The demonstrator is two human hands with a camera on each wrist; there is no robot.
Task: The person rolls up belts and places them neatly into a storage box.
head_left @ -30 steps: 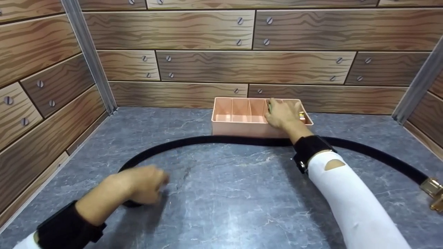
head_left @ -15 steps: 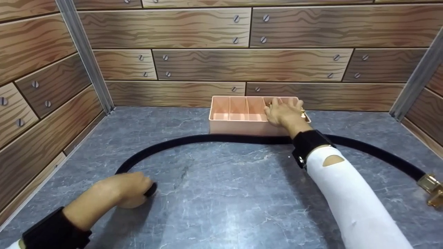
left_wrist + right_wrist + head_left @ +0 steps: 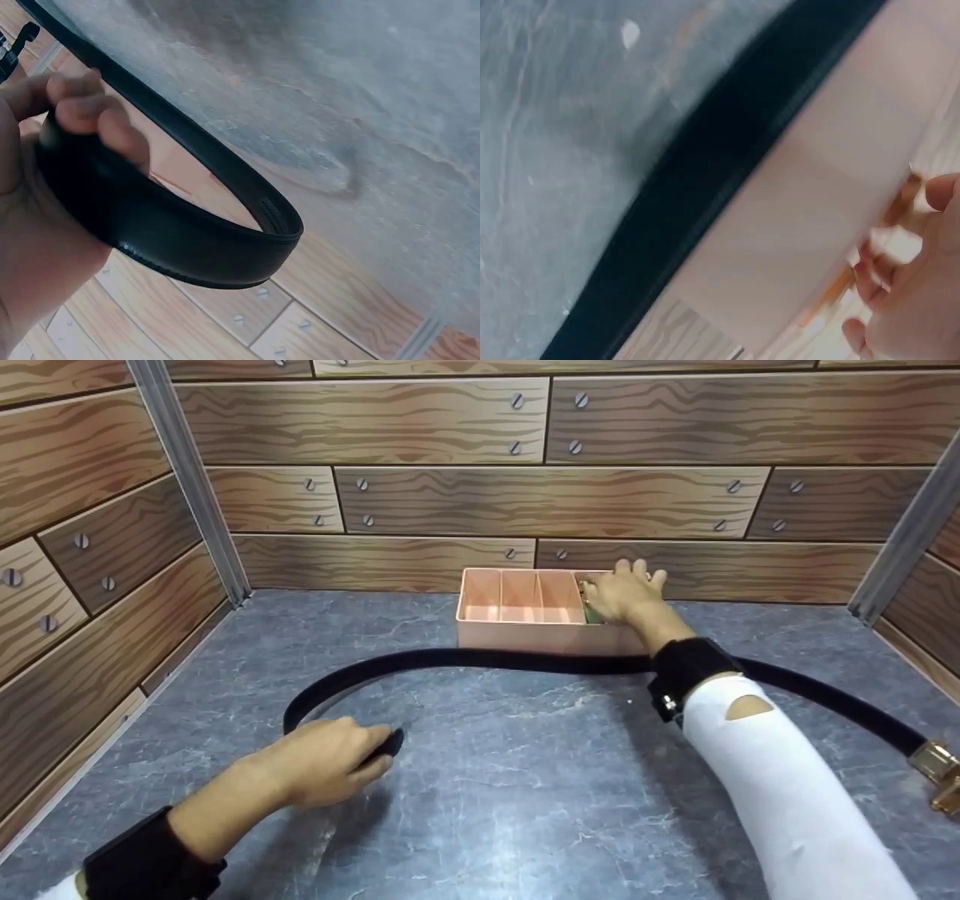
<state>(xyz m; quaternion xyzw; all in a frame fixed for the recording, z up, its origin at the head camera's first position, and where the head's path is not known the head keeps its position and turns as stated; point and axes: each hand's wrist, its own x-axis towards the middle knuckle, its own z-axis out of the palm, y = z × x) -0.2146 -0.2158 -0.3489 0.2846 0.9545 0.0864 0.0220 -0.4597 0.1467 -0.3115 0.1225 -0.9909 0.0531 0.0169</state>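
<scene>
A black leather belt (image 3: pixel 532 660) curves in a wide arc across the tabletop, its gold buckle (image 3: pixel 934 765) at the far right. My left hand (image 3: pixel 322 757) grips the belt near its free end, whose tip pokes out past the fingers. In the left wrist view the belt (image 3: pixel 187 232) loops back from that grip. My right hand (image 3: pixel 626 592) lies over the rightmost compartment of a pink divided box (image 3: pixel 517 634), fingers extended toward the back rim. A small green item (image 3: pixel 592 613) shows beneath it. Blurred orange-gold pieces (image 3: pixel 904 199) appear by the fingers in the right wrist view.
The box's other compartments show bare floors. Wood-patterned walls (image 3: pixel 435 502) enclose the grey marbled tabletop (image 3: pixel 495 780) at the back and sides. Part of the belt runs along the box's front, beneath the right forearm.
My left hand has shifted left, then back right with the belt's end, drawing the left bend rightward. The right hand stays at the box, its fingers now reaching farther back and right.
</scene>
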